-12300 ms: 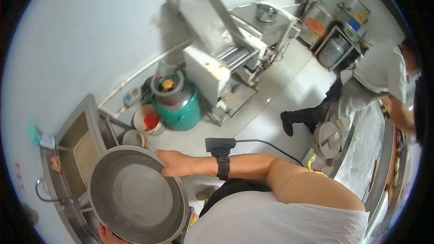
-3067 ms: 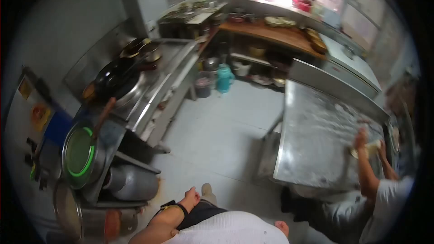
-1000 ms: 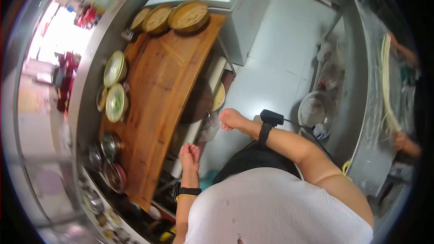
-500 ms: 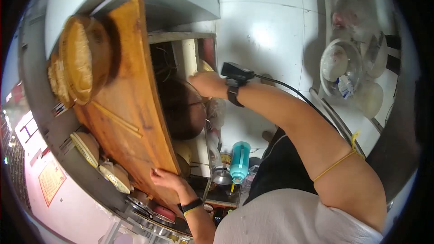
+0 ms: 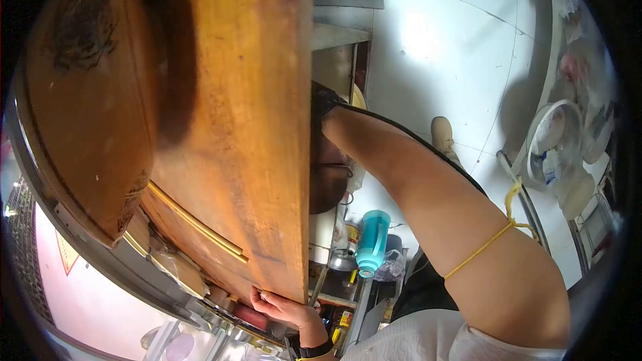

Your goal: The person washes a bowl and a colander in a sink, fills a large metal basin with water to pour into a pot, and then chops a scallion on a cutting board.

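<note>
My left hand [image 5: 284, 309] is at the near end of a thick wooden board [image 5: 267, 127], its fingers curled against the board's edge. My right forearm [image 5: 381, 147] reaches under the long edge of the board, into the shelf space below. The board hides my right hand and whatever it may touch. A black device and cable show at that wrist. Beneath the board, a dark round pot [image 5: 329, 184] is partly visible beside the forearm. Two thin wooden sticks [image 5: 197, 224] lie on the board, near a large brown bowl [image 5: 93, 107].
A turquoise bottle [image 5: 372, 244] stands beside the shelf, near a clear plastic bag [image 5: 393, 265]. On the right, a clear plastic basin [image 5: 568, 140] holds bags. A shoe [image 5: 441, 135] shows on the white tiled floor [image 5: 428, 73]. More bowls line the board's left side.
The view has come closer to the board and brown bowl. My right hand has gone from beside the pot to out of sight under the board. My left hand stays at the board's edge.
</note>
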The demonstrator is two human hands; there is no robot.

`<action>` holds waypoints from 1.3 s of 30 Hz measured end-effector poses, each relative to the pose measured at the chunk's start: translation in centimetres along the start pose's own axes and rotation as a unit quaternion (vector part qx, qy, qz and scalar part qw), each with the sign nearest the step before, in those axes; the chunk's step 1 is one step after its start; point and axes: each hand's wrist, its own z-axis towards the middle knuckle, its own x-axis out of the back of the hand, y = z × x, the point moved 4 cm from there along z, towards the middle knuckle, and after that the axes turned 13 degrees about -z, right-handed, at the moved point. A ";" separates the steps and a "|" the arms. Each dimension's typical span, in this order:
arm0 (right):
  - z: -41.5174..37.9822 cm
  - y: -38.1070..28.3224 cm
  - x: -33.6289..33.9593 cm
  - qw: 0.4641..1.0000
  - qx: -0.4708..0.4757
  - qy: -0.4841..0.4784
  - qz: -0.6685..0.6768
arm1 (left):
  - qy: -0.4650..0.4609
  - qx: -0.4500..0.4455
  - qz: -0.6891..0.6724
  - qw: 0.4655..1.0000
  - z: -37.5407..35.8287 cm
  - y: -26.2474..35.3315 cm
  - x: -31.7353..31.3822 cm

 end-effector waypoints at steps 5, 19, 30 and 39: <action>-0.3 -0.5 0.5 0.997 -0.004 0.034 0.067 | -0.008 -0.008 0.028 1.000 0.1 0.0 0.1; -19.5 6.5 8.0 0.372 -0.420 -0.028 0.827 | -0.021 -0.099 0.114 0.988 0.1 0.7 0.4; -24.4 18.2 26.0 0.156 -0.319 0.031 0.934 | 0.039 -0.178 0.192 0.964 0.1 0.5 0.6; -22.9 17.5 35.4 0.261 -0.278 0.067 0.922 | -0.447 0.005 -0.459 0.767 -10.3 13.3 0.6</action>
